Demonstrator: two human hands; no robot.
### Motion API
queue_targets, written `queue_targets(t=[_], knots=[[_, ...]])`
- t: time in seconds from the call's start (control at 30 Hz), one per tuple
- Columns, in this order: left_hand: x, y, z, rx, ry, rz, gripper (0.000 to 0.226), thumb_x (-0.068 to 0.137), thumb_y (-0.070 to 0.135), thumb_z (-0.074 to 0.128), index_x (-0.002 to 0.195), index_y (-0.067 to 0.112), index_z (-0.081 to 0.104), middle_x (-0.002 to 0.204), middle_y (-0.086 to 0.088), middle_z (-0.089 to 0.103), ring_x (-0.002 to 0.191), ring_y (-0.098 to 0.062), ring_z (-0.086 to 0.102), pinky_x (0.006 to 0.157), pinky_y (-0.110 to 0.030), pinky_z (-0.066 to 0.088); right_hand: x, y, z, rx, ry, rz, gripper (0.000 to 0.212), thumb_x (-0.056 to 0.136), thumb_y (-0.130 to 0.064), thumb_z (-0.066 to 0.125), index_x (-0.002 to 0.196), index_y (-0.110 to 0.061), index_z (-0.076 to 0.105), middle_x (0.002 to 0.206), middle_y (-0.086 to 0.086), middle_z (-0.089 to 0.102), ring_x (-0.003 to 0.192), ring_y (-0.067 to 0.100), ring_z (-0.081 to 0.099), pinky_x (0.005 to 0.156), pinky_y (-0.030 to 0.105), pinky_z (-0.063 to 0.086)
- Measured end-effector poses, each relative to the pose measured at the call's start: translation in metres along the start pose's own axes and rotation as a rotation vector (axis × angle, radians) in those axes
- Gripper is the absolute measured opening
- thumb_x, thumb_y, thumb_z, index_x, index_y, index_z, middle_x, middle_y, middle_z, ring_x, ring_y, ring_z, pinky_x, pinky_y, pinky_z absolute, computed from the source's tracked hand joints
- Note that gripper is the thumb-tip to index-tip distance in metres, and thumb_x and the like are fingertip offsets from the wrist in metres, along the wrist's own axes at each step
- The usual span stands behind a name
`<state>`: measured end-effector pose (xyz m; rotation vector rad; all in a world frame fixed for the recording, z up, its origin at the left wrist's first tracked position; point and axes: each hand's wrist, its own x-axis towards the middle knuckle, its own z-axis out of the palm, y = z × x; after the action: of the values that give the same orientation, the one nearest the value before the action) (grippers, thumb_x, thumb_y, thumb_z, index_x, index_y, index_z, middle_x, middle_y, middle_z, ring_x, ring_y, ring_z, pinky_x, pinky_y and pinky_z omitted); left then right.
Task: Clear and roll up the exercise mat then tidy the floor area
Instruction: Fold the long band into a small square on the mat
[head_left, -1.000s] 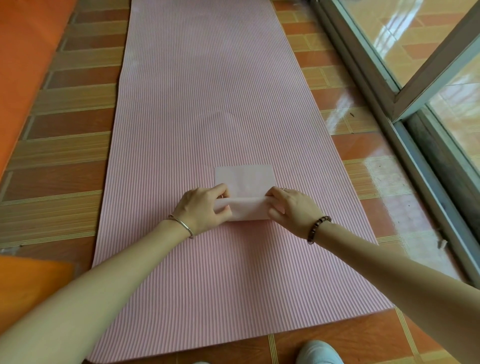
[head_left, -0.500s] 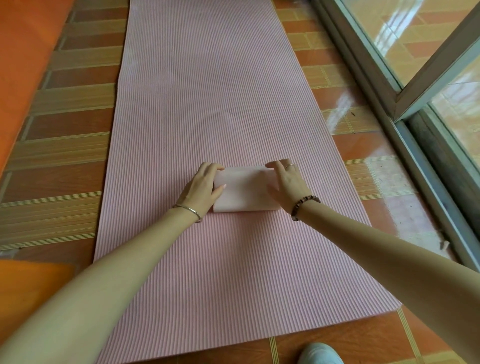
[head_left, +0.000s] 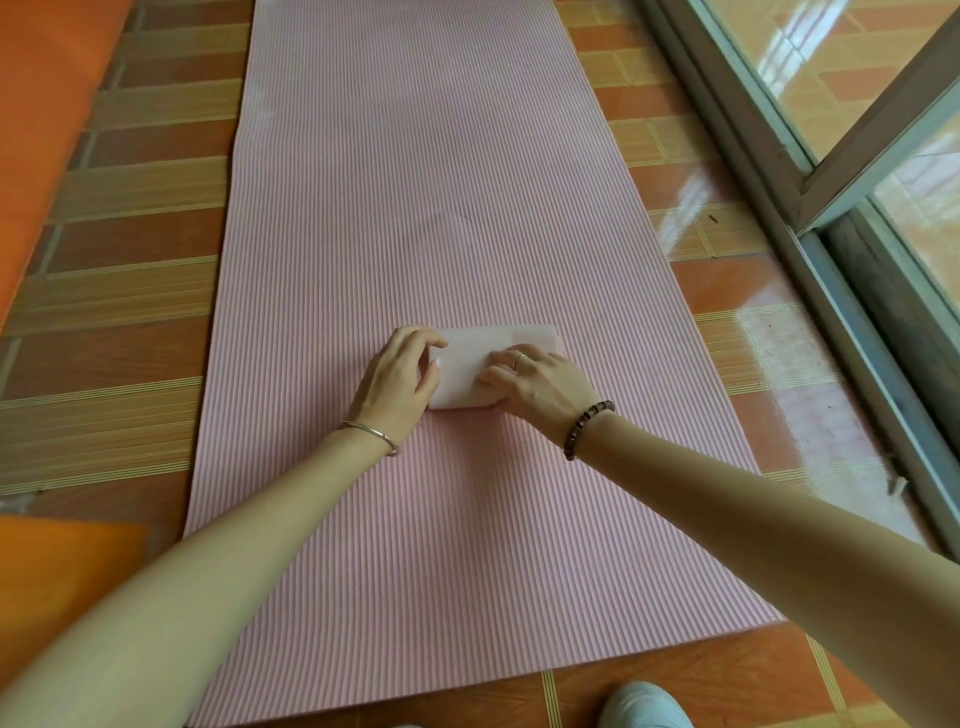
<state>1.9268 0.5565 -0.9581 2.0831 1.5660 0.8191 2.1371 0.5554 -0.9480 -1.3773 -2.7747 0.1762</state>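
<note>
The mat (head_left: 415, 208) lies flat on the floor (head_left: 130, 249), not rolled yet; the left hand (head_left: 397, 379) holds the folded cloth (head_left: 467, 371) on it and the right hand (head_left: 543, 387) presses it down

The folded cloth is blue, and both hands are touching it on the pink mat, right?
Not quite. The head view shows the folded cloth is pale pink, not blue. Both the left hand and right hand do touch it on the pink mat.
</note>
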Motion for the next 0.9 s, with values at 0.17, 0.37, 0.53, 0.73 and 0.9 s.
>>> queue_targets(t=[0.17,0.37,0.53,0.73,0.9], knots=[[-0.002,0.004,-0.003,0.001,0.025,0.021,0.022,0.09,0.003,0.052,0.109,0.01,0.06,0.115,-0.001,0.055,0.11,-0.015,0.055,0.097,-0.028,0.043,0.009,0.001,0.006,-0.135,0.074,-0.034,0.011,0.081,-0.007,0.059,0.089,-0.003,0.065,0.092,0.015,0.068,0.078,0.033,0.066,0.047,0.038,0.054],[-0.007,0.001,-0.011,0.004,0.037,0.022,0.024,0.089,0.005,0.053,0.111,0.01,0.059,0.117,-0.001,0.056,0.113,-0.017,0.055,0.099,-0.039,0.045,0.012,-0.003,-0.021,-0.044,0.066,0.133,0.015,0.096,-0.016,0.049,0.104,-0.007,0.057,0.091,0.007,0.065,0.083,0.026,0.063,0.058,0.033,0.04],[-0.007,0.007,-0.024,0.05,0.063,-0.024,0.043,0.083,0.01,0.067,0.124,0.012,0.055,0.124,-0.002,0.057,0.118,-0.02,0.054,0.098,-0.048,0.044,0.01,0.0,-0.057,0.104,0.085,0.162,0.028,0.103,-0.028,0.033,0.123,-0.016,0.049,0.103,0.003,0.064,0.083,0.022,0.062,0.062,0.033,0.046],[0.01,0.031,-0.051,0.089,0.057,0.081,0.061,0.069,0.035,0.077,0.124,0.017,0.057,0.127,0.005,0.058,0.125,-0.013,0.048,0.103,-0.03,0.03,0.011,-0.004,-0.078,0.069,0.131,-0.012,0.027,0.101,-0.027,0.035,0.118,-0.016,0.053,0.096,0.001,0.065,0.077,0.021,0.064,0.061,0.037,0.054],[0.031,0.055,-0.08,0.027,0.004,0.1,0.023,0.08,0.036,0.056,0.084,0.015,0.065,0.077,0.011,0.065,0.074,-0.007,0.056,0.078,-0.025,0.04,0.026,-0.007,-0.105,0.086,0.211,-0.068,0.022,0.097,-0.024,0.042,0.107,-0.014,0.059,0.079,-0.001,0.063,0.062,0.018,0.062,0.049,0.032,0.051]])
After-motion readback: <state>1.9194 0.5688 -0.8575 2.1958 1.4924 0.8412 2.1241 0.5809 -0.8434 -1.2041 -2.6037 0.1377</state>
